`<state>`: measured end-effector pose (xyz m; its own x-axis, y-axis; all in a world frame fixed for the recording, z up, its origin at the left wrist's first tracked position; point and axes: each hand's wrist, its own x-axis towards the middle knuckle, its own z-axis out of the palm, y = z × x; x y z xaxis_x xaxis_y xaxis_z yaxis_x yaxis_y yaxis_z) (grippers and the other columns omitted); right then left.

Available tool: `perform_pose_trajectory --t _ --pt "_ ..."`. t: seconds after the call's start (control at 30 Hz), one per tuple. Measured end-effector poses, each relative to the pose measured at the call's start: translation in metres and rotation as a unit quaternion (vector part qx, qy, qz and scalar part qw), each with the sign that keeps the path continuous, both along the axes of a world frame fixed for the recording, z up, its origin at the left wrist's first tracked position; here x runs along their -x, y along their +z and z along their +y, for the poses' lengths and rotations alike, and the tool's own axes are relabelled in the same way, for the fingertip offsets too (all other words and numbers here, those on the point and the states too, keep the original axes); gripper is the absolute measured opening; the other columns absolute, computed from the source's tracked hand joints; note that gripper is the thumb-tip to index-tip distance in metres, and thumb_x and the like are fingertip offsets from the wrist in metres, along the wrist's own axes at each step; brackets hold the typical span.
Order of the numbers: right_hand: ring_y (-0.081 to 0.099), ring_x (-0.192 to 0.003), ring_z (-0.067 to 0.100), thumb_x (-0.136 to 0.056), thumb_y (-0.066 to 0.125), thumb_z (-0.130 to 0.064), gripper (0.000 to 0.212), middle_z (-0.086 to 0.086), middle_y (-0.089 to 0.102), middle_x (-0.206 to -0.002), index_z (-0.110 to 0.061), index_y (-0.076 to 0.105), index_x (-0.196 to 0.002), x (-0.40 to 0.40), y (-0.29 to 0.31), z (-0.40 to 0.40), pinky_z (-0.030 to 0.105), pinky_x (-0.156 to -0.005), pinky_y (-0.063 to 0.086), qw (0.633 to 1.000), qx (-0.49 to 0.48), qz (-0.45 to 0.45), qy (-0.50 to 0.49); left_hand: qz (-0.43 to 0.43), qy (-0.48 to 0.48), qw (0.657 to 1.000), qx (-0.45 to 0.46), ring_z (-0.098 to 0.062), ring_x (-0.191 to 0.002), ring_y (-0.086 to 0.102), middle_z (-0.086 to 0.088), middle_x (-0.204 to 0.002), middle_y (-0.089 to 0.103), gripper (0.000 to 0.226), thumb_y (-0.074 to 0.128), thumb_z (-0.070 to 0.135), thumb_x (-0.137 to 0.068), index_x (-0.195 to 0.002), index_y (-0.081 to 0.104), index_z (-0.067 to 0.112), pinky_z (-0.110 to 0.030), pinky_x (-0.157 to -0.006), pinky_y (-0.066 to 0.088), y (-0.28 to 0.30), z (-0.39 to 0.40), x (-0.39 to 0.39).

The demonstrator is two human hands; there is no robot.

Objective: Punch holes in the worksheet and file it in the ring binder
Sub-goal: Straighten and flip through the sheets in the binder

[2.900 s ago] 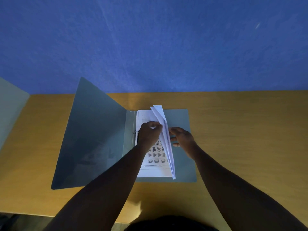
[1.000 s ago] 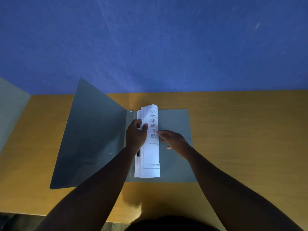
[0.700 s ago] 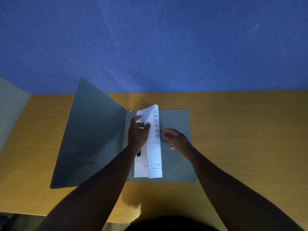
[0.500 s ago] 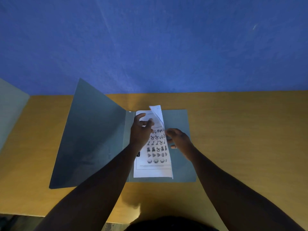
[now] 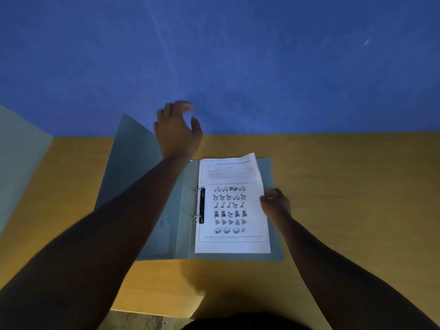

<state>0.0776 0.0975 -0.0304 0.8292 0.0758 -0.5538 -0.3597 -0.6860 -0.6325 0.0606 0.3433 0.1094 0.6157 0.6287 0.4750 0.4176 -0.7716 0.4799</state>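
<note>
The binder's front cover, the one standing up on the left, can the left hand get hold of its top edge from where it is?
Probably yes. The left hand hangs open beside the raised front cover, near its top edge, with nothing visible between them.

The ring binder (image 5: 277, 254) lies open on the table (image 5: 345, 186), near its middle, and the worksheet (image 5: 232, 203) lies in the binder's right half with its left edge at the rings (image 5: 198, 206). The binder's front cover (image 5: 128, 167) stands tilted up to the left of the rings. The left hand (image 5: 177, 132) hangs above the binder's far left corner, behind the rings, and the right hand (image 5: 276, 206) is at the worksheet's right edge, touching it.
</note>
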Motion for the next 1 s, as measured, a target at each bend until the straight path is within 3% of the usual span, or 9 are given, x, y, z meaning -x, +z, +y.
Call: perform_pose_trajectory --t 0.17,0.27,0.47,0.63,0.73,0.83,0.9,1.0 --pt "0.06 -0.104 0.029 -0.082 0.045 -0.007 0.049 0.011 0.062 -0.114 -0.026 0.061 -0.125 0.004 -0.006 -0.004 0.03 -0.087 0.049 0.994 0.036 -0.065 0.082 0.108 0.084 0.987 -0.083 -0.029 -0.133 0.038 -0.004 -0.135 0.047 0.047 0.059 0.036 -0.072 -0.117 0.056 0.025 -0.047 -0.104 0.028 0.032 0.037 -0.003" --pt "0.058 -0.101 0.027 -0.084 0.044 -0.006 0.05 0.01 0.054 -0.114 -0.026 0.061 -0.126 0.005 -0.009 -0.006 0.028 -0.085 0.047 0.989 0.049 -0.081 0.117 0.195 0.155 0.966 -0.063 -0.032 -0.143 0.024 -0.011 -0.149 0.03 0.059 0.066 0.039 -0.073 -0.125 0.047 0.021 -0.058 -0.111 0.019 0.041 0.053 0.0" --pt "0.06 -0.105 0.031 -0.086 0.046 -0.011 0.048 0.01 0.046 -0.119 -0.021 0.059 -0.131 0.006 -0.012 -0.003 0.041 -0.093 0.052 0.99 0.058 -0.062 0.113 0.297 0.202 0.93 0.078 -0.032 -0.133 0.033 -0.012 -0.146 0.024 0.087 0.071 0.043 -0.075 -0.142 0.027 0.01 -0.054 -0.1 0.038 0.052 0.065 0.006" --pt "0.061 -0.11 0.027 -0.082 0.05 -0.009 0.044 0.001 0.056 -0.131 -0.01 0.056 -0.126 0.005 -0.013 -0.001 0.028 -0.082 0.05 0.998 0.026 -0.017 0.046 0.282 0.174 0.936 0.116 -0.035 -0.133 0.038 -0.013 -0.145 0.024 0.09 0.073 0.04 -0.075 -0.143 0.022 0.008 -0.05 -0.1 0.042 0.061 0.065 0.005" --pt "0.063 -0.105 0.025 -0.079 0.051 -0.008 0.046 -0.001 0.058 -0.13 -0.01 0.055 -0.124 0.003 -0.013 -0.001 0.028 -0.075 0.051 1.0 0.013 0.001 0.026 0.293 0.153 0.934 0.135 -0.038 -0.132 0.043 -0.015 -0.145 0.024 0.089 0.072 0.04 -0.078 -0.142 0.021 0.005 -0.045 -0.099 0.043 0.071 0.065 0.002" --pt "0.061 -0.11 0.026 -0.078 0.051 -0.01 0.05 0.003 0.056 -0.129 -0.014 0.06 -0.127 0.001 -0.014 -0.001 0.031 -0.085 0.053 0.999 0.023 -0.003 0.043 0.327 0.137 0.921 0.161 -0.039 -0.134 0.041 -0.019 -0.151 0.021 0.099 0.07 0.049 -0.081 -0.147 0.013 0.0 -0.042 -0.1 0.041 0.082 0.059 -0.005" --pt "0.056 -0.118 0.026 -0.081 0.049 -0.013 0.053 0.007 0.052 -0.131 -0.021 0.06 -0.132 -0.001 -0.013 -0.002 0.03 -0.098 0.047 0.995 0.046 -0.006 0.085 0.344 0.126 0.914 0.175 -0.038 -0.136 0.039 -0.02 -0.154 0.02 0.107 0.065 0.059 -0.083 -0.15 0.007 -0.001 -0.043 -0.103 0.04 0.089 0.054 -0.009" --pt "0.055 -0.12 0.027 -0.081 0.048 -0.017 0.055 0.009 0.054 -0.132 -0.025 0.058 -0.134 -0.003 -0.01 -0.004 0.03 -0.102 0.045 0.99 0.064 -0.005 0.129 0.311 0.097 0.91 0.255 -0.031 -0.112 0.057 -0.015 -0.142 0.041 0.113 0.06 0.073 -0.078 -0.152 0.011 0.002 -0.042 -0.087 0.055 0.09 0.053 -0.018"
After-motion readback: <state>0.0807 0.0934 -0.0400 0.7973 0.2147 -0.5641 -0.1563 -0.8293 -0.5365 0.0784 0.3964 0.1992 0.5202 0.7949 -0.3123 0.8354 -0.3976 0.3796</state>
